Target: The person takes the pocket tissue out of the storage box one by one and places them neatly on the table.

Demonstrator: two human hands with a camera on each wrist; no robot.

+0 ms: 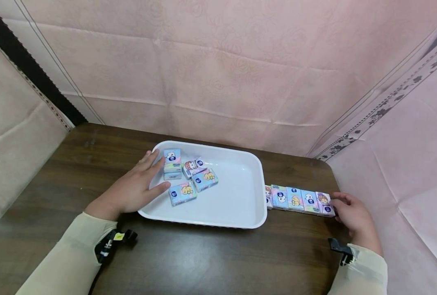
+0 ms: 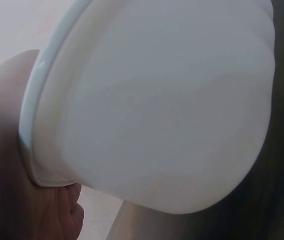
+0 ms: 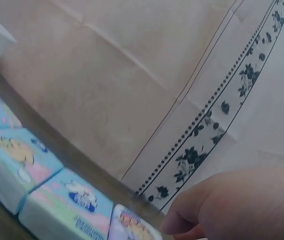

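A white tray stands on the table. My left hand rests on its left rim, fingers spread and straight, close to the packs inside. Several small cartoon-printed tissue packs lie there, including a blue one, a pink one and one stacked on another. Right of the tray, more packs form a row, flat and side by side. My right hand touches the end pack, its fingers bent at that pack's outer side; whether they pinch it is hidden. The tray partly covers the row's left pack.
The brown wooden table has rounded back corners. Pink cloth hangs behind it, with side cloths at left and right; a floral band runs down near the right back corner.
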